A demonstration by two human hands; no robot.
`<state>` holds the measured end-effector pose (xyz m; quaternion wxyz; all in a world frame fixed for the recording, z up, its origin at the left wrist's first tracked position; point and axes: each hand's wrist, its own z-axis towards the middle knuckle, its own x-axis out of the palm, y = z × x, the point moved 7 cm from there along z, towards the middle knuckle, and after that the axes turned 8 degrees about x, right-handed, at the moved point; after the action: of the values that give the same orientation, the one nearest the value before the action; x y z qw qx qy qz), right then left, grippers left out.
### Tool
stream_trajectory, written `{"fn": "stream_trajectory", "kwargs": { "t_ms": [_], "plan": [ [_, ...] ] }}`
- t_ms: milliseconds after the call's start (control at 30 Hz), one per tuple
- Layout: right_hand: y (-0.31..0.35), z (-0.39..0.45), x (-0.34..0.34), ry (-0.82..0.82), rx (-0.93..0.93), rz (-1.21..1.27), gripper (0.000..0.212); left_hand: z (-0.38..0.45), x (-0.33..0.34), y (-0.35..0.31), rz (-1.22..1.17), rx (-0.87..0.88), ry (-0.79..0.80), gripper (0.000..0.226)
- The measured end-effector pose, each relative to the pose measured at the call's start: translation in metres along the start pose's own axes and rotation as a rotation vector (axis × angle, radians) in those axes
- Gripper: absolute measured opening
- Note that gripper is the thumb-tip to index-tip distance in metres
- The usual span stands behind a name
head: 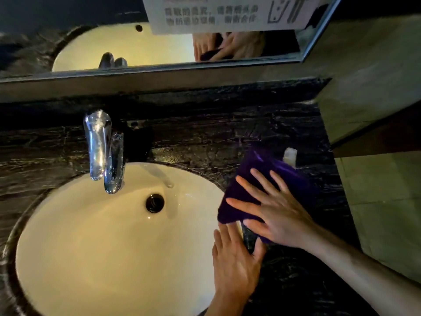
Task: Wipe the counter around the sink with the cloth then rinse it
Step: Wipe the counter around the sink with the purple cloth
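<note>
A purple cloth [268, 176] lies flat on the dark marble counter [227, 137], to the right of the white oval sink [91, 236], with one corner hanging over the sink's rim. My right hand [278, 213] presses flat on the cloth with fingers spread. My left hand [234, 261] rests open on the sink's right rim just below the cloth, its thumb touching the cloth's near edge. The chrome faucet [102, 149] stands behind the basin with no water running. The drain [155, 203] is dark and open.
A small white piece [289, 156], perhaps soap, lies on the counter just behind the cloth. A mirror [159, 49] with a posted paper sign [227, 12] runs along the back. A tiled wall [376, 156] closes the counter on the right.
</note>
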<state>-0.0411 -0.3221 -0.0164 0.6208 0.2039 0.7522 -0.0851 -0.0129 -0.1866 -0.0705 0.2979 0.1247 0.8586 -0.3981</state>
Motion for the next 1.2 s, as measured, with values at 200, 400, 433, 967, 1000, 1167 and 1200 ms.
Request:
{"fn": "stream_trajectory", "kwargs": {
  "t_ms": [200, 400, 433, 967, 1000, 1167, 1200],
  "plan": [
    [0.012, 0.068, -0.016, -0.048, 0.180, 0.050, 0.059, 0.002, -0.003, -0.002, 0.027, -0.100, 0.122, 0.119],
    [0.088, 0.217, -0.034, -0.033, 0.043, 0.046, 0.057, 0.000, -0.003, -0.002, 0.009, -0.134, 0.154, 0.115],
    [0.091, 0.223, -0.034, -0.027, 0.001, 0.040, 0.056, 0.000, -0.004, -0.001, 0.007, -0.140, 0.146, 0.118],
    [-0.076, 0.122, -0.037, -0.134, 0.612, 0.080, 0.062, -0.002, -0.007, -0.006, 0.053, -0.140, 0.105, 0.123],
    [-0.042, 0.135, -0.034, -0.122, 0.513, 0.077, 0.062, -0.001, -0.007, -0.005, 0.049, -0.145, 0.109, 0.123],
    [0.065, 0.175, -0.025, -0.042, 0.102, 0.060, 0.058, 0.001, -0.005, -0.003, 0.028, -0.121, 0.145, 0.108],
    [0.059, 0.174, -0.026, -0.054, 0.070, 0.063, 0.057, 0.002, -0.005, -0.001, 0.029, -0.125, 0.130, 0.102]
  ]
}}
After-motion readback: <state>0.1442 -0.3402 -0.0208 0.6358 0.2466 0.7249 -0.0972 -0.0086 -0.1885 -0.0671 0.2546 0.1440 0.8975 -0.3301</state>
